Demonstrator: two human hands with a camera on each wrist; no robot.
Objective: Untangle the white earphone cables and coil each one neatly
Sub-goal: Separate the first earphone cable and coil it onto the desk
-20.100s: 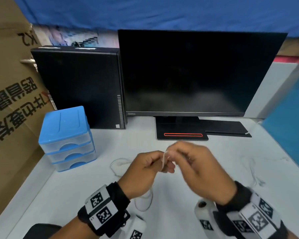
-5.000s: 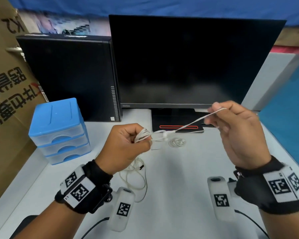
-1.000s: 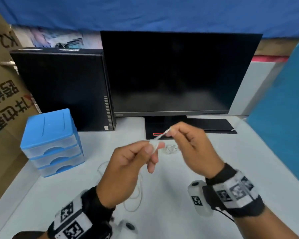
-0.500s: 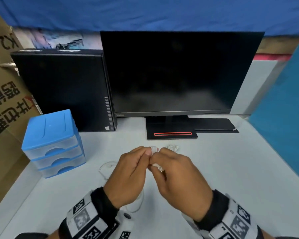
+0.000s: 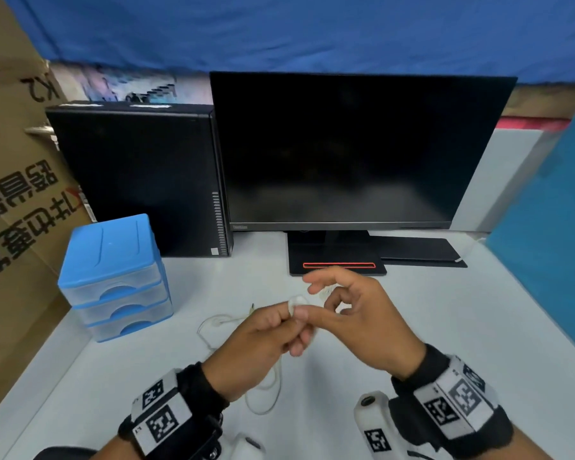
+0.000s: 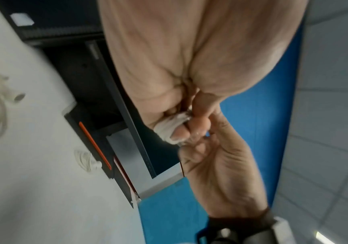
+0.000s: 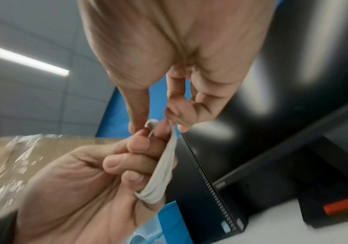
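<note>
Both hands meet above the white table (image 5: pixel 445 343), in front of the monitor (image 5: pixel 346 151). The left hand (image 5: pixel 259 343) has its fingers curled round a small coil of white earphone cable (image 7: pixel 162 170), the loops bunched between thumb and fingers; in the head view only the top of this coil (image 5: pixel 295 301) shows above the fingertips. The right hand (image 5: pixel 362 323) touches the coil with its thumb tip, while its index finger stands raised and free of the coil; its other fingers are loosely curled. Whether the right hand actually pinches the cable cannot be told, since the contact point is small and blurred.

A loose length of the same white cable (image 5: pixel 213 323) lies on the table left of and beneath the left hand, in front of the monitor. A 2nd, already coiled white cable (image 6: pixel 85 160) rests on the table just in front of the monitor's black base (image 5: pixel 337 257), which bears a red stripe; in the head view it is mostly hidden behind the right hand.

A black computer case (image 5: pixel 140 180) stands directly left of the monitor. A blue drawer unit (image 5: pixel 113 277) with 3 clear drawers stands further left and nearer the viewer. A cardboard box (image 5: pixel 10 210) stands beyond it, at the far left.
</note>
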